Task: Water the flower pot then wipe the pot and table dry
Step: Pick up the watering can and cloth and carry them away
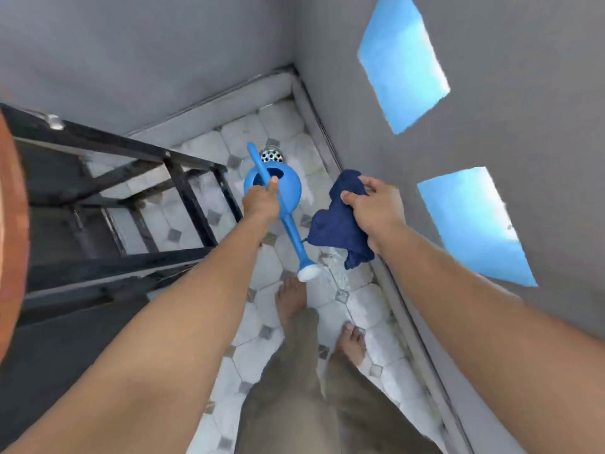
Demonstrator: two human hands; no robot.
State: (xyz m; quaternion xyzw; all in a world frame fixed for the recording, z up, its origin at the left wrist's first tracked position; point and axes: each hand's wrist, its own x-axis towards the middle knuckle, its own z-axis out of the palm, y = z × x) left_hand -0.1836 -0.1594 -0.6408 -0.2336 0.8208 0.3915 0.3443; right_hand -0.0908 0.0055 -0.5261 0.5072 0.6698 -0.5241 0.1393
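Blue plastic fills my left hand (262, 199): my fingers are wrapped tight around the handle of the watering can (273, 188), whose round body hangs just beyond my knuckles, while its long spout runs back toward me and ends in a white rose (308, 272) below my wrist, above the tiled floor (262, 267) and my bare feet. My right hand (373, 206) is closed on a dark blue cloth (340, 221), thumb and fingers pinching its upper edge so the rest droops down between my two hands, close beside the spout. Past the can, a metal floor drain (271, 155) sits in the tiles. Off to the left of my left hand stands the black-framed desk (131, 149); I cannot make out a flower pot for certain.
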